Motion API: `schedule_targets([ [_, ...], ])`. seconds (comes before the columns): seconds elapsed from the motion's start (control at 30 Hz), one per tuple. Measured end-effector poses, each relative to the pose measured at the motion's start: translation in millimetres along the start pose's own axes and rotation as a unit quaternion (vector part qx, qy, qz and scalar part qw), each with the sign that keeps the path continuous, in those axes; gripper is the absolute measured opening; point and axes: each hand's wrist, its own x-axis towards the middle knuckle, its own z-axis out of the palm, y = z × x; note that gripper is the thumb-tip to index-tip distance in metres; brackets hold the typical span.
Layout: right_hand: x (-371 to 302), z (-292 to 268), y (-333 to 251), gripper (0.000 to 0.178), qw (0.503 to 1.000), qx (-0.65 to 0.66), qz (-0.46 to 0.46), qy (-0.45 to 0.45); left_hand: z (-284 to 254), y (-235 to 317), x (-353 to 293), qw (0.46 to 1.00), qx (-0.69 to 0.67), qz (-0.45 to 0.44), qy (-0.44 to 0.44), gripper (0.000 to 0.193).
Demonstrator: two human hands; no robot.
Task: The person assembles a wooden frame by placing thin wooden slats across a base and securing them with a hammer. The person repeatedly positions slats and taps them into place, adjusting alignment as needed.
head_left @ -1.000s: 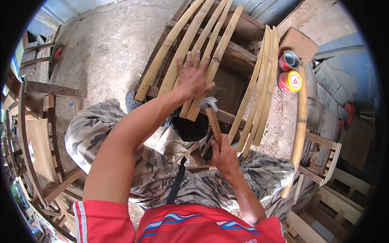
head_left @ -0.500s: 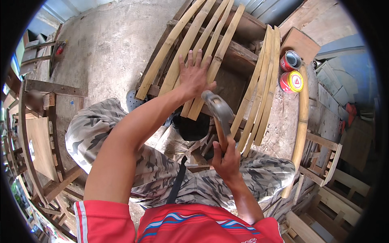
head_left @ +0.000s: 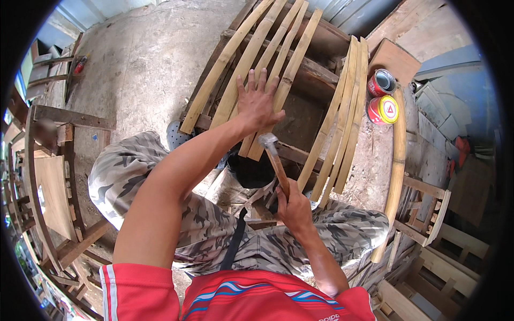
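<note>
My left hand (head_left: 258,102) lies flat with fingers spread across several bamboo slats (head_left: 250,59), which rest side by side over a dark wooden frame (head_left: 310,67). In my right hand (head_left: 294,207) is a hammer (head_left: 279,166), gripped by its wooden handle. The hammer's metal head is at the near ends of the slats, just below my left hand; whether it touches a slat I cannot tell. To the right, a second group of bamboo slats (head_left: 338,117) lies across the same frame, with a gap between the groups.
Right of the frame stand an open can (head_left: 382,82) and a red can with a yellow lid (head_left: 383,110). A long bamboo pole (head_left: 397,176) lies beyond them. A black rounded object (head_left: 252,170) sits below the slats. Wooden furniture frames (head_left: 51,182) stand at left.
The hammer has swung down and left, its head now at the near slat ends. My left hand stays on the slats, nearly unmoved.
</note>
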Motion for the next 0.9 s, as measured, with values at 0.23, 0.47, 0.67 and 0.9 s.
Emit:
schedule_targets([
  [0.23,-4,5,-10,0.026,0.993,0.076,-0.050,0.081,2,-2,-2,1.000,-0.001,0.008,0.017,0.101],
  [0.47,0,-12,-21,0.025,0.998,0.054,0.018,0.040,4,-6,0,1.000,0.000,0.005,0.012,0.101],
  [0.67,-1,7,8,0.025,0.999,0.032,-0.004,0.023,2,-3,1,1.000,0.003,0.021,-0.002,0.100],
  [0.9,0,-21,-32,0.031,0.988,0.103,-0.045,0.102,3,-5,-2,0.999,0.007,0.042,-0.011,0.097],
])
